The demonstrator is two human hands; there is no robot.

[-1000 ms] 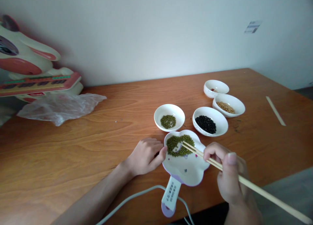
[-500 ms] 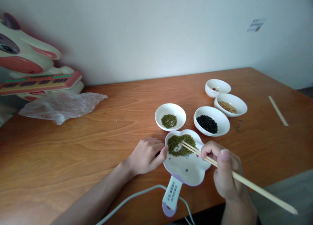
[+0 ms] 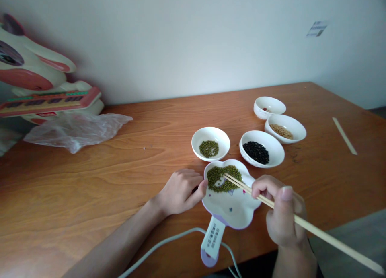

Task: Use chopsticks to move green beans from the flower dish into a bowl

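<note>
In my right hand [image 3: 285, 213] is a pair of wooden chopsticks [image 3: 328, 235], held between thumb and fingers. Their tips touch the green mung beans [image 3: 233, 179] in a white flower-shaped dish [image 3: 232, 215] with a lilac rim. My left hand [image 3: 183, 191] pinches the dish's left rim with the thumb, its other fingers curled. A labelled handle [image 3: 213, 237] points toward me. Just behind the dish, a white bowl [image 3: 223, 139] holds more mung beans. Right of it, another bowl [image 3: 276, 149] has black beans in it. Whether a bean sits between the chopstick tips I cannot tell.
Farther back stand a bowl [image 3: 300, 129] of tan beans and a bowl [image 3: 276, 105] with a few brownish pieces. A pale strip [image 3: 344, 136] lies at right. At left are a clear plastic bag [image 3: 78, 131] and a cow-shaped toy keyboard [image 3: 48, 103]. A white cable [image 3: 163, 242] crosses under the handle.
My right hand has shifted slightly to the right, and the chopsticks' rear ends have swung right and down. Their tips stay among the mung beans. My left hand keeps its place.
</note>
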